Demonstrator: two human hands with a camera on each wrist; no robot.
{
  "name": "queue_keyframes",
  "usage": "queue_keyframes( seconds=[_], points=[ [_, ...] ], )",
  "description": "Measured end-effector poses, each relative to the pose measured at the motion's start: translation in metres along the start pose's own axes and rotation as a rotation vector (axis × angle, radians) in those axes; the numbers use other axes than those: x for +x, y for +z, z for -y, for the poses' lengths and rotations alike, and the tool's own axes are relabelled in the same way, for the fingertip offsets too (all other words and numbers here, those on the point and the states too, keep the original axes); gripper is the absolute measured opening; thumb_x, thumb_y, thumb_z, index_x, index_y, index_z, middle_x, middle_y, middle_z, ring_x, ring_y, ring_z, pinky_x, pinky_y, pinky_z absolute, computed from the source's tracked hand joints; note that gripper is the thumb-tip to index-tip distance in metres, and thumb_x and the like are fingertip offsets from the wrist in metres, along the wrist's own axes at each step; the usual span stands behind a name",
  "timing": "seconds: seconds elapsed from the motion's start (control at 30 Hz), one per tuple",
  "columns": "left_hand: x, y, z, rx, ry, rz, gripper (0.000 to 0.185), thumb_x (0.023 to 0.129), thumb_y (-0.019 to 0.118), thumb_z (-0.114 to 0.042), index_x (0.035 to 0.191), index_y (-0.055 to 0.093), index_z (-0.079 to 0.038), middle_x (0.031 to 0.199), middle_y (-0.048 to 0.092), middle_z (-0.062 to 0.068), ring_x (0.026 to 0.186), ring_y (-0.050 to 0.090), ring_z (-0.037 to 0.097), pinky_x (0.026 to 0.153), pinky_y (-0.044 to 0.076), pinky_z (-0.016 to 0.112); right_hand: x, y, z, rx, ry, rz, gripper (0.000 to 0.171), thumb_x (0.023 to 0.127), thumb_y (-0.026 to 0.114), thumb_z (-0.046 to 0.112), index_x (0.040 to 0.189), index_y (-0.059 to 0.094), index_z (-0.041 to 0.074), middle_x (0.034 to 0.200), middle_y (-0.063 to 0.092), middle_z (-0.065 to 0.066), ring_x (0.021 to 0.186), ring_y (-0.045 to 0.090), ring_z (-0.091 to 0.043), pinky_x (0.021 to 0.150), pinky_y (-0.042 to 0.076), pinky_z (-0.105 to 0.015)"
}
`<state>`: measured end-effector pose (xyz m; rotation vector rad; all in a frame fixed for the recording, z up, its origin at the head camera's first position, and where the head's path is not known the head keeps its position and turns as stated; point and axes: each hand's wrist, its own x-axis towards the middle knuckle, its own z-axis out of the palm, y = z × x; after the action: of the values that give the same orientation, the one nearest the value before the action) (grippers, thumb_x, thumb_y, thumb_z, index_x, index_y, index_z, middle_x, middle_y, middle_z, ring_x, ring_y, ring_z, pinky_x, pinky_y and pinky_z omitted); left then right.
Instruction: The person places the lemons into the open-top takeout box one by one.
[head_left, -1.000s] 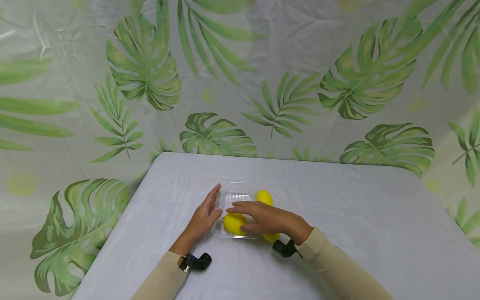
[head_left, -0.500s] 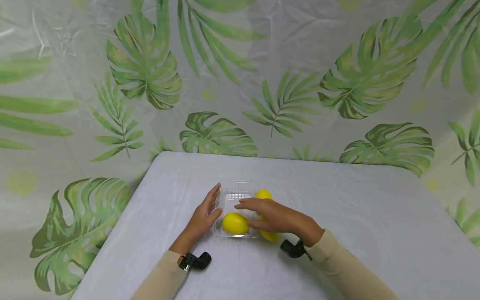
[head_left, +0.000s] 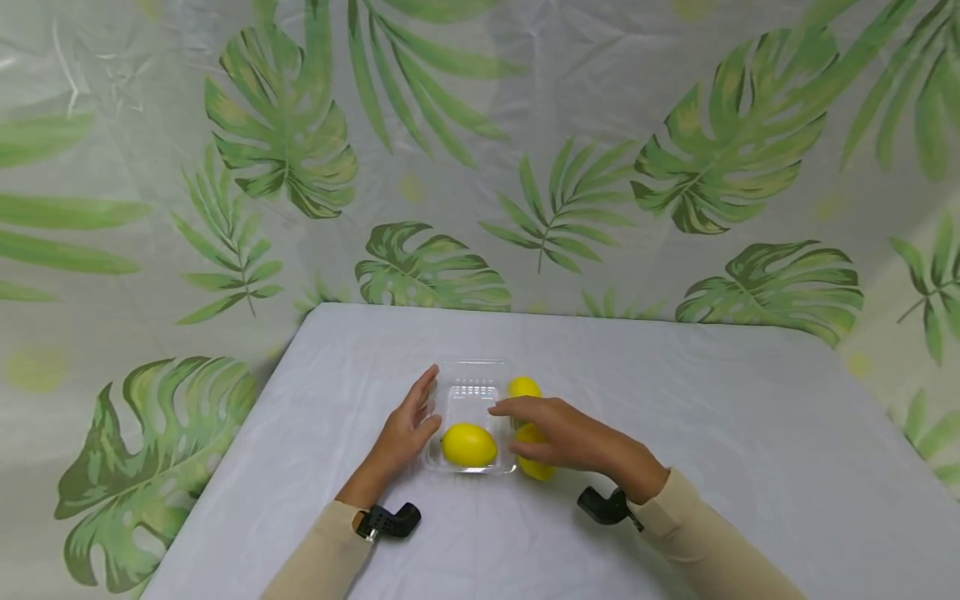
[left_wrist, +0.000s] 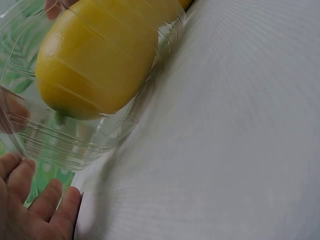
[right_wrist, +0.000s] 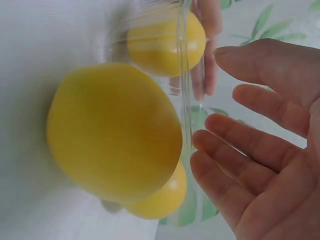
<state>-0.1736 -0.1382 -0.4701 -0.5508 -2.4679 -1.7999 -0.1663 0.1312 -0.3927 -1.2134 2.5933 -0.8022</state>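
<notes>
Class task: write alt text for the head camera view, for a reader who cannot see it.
A person's left hand rests against a clear plastic tray holding one lemon, while the right hand hovers open over two more lemons beside the tray. All sit on a white table before a leaf-print backdrop.

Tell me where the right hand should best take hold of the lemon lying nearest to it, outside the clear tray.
Probably from above, across its narrow middle. That lemon lies on its side on the table, right against the tray, so fingers hardly fit on that side. The right hand hovers open over it, and the ends seem to taper.
</notes>
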Motion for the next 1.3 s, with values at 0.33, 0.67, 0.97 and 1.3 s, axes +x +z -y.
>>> queue_keyframes(
  seconds=[0.33, 0.67, 0.97, 1.3],
  points=[
    [0.005, 0.001, 0.017, 0.045, -0.003, -0.002, 0.071, 0.094, 0.050, -0.001, 0.155, 0.019, -0.018, 0.159, 0.021, -0.001, 0.144, 0.026, 0.022, 0.112, 0.031, 0.043, -0.015, 0.002, -0.004, -0.016, -0.016, -0.095, 0.050, 0.086, 0.072, 0.015, 0.132, 0.056, 0.005, 0.133, 0.058, -0.005, 0.122, 0.053, -0.021, 0.102, 0.045, -0.041],
    [0.006, -0.001, 0.017, 0.040, -0.024, 0.003, 0.070, 0.094, 0.051, -0.002, 0.155, 0.020, -0.018, 0.159, 0.021, -0.007, 0.143, 0.026, 0.017, 0.112, 0.031, 0.039, -0.030, 0.008, -0.006, -0.032, 0.075, -0.194, 0.055, 0.084, 0.075, 0.019, 0.132, 0.055, 0.002, 0.133, 0.057, -0.008, 0.123, 0.053, -0.027, 0.102, 0.045, -0.045],
    [0.005, -0.001, 0.019, 0.034, -0.034, -0.002, 0.070, 0.094, 0.051, -0.004, 0.155, 0.021, -0.024, 0.158, 0.022, -0.010, 0.143, 0.026, 0.015, 0.112, 0.031, 0.038, -0.035, 0.014, -0.010, -0.045, 0.126, -0.226, 0.056, 0.082, 0.077, 0.024, 0.129, 0.057, 0.003, 0.130, 0.059, -0.007, 0.122, 0.054, -0.025, 0.101, 0.046, -0.044],
    [0.004, -0.001, 0.020, 0.027, -0.026, 0.004, 0.072, 0.094, 0.051, -0.003, 0.155, 0.019, -0.022, 0.159, 0.021, -0.007, 0.143, 0.026, 0.018, 0.112, 0.031, 0.041, -0.040, 0.022, -0.014, 0.019, 0.194, -0.225, 0.058, 0.081, 0.078, 0.031, 0.129, 0.057, 0.006, 0.128, 0.059, -0.006, 0.111, 0.058, -0.024, 0.089, 0.054, -0.040]
  ],
)
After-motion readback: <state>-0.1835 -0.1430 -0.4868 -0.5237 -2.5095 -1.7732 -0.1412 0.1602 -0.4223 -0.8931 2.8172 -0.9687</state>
